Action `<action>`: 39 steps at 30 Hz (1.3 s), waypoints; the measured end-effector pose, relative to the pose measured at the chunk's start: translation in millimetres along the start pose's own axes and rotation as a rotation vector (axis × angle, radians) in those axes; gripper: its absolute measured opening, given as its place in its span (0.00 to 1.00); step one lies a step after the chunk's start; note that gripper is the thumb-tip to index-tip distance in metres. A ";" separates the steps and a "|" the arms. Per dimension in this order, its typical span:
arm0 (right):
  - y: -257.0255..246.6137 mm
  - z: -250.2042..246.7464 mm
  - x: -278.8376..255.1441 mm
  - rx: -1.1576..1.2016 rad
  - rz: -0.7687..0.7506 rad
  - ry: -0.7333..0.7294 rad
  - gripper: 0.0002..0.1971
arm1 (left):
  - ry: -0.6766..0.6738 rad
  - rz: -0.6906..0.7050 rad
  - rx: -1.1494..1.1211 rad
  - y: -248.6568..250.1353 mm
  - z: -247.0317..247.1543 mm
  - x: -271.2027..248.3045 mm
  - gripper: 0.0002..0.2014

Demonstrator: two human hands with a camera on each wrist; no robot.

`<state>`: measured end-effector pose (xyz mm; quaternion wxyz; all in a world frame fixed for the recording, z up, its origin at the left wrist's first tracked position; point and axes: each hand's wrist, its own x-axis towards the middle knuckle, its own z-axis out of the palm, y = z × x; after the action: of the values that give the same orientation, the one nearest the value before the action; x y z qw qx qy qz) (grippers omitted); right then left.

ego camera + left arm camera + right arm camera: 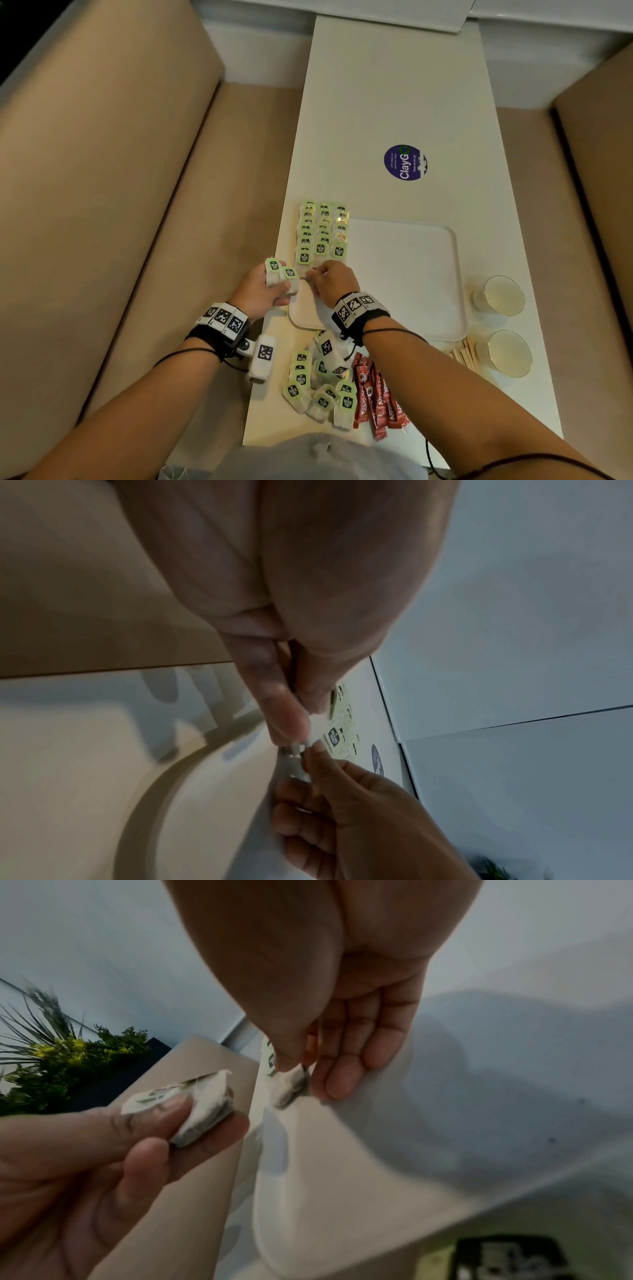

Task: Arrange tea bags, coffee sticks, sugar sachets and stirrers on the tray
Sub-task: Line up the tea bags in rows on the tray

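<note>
My right hand point(334, 281) pinches one tea bag point(289, 1087) between thumb and forefinger, low over the near-left part of the white tray point(459, 284), just at the near end of the rows already laid there; my other fingers hang loosely beside it. My left hand point(263, 291) is curled round a small bunch of tea bags point(281, 277) — two green tags stick up above my fingers — and it hovers just off the tray's left edge, nearly touching my right fingertips. From the right wrist view the bunch point(202, 1112) sits between my left thumb and fingers.

The laid tea bags point(322, 236) form three overlapping rows along the tray's left side, running away from me. The rest of the tray is bare white.

Nearer to me on the table point(394, 85), a loose heap of tea bags point(320, 390) lies by the left edge, and just right of it a pile of red coffee sticks point(375, 401). Wooden stirrers point(466, 353) lie at the tray's near-right corner, beside two glass cups point(503, 298) along the table's right edge. Farther off, a round purple sticker point(404, 162) sits on the tabletop. Beige bench seats point(120, 171) flank the table.
</note>
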<state>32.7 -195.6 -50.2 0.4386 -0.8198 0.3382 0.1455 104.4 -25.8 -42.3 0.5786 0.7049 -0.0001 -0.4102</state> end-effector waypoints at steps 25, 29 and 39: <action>13.2 -8.3 -32.3 0.093 -0.230 -0.072 0.11 | 0.009 0.090 0.130 17.6 16.8 -5.4 0.05; 16.1 -5.7 -33.5 0.066 -0.203 -0.095 0.14 | 0.019 0.085 0.107 20.8 21.0 -4.1 0.07; 14.3 -16.5 -21.2 0.094 -0.188 -0.037 0.15 | 0.018 0.058 0.066 25.1 28.0 0.7 0.06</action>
<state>6.5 -205.5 -38.2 0.4943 -0.8237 0.2582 0.1028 100.5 -57.2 -22.0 0.5669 0.7270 -0.0288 -0.3864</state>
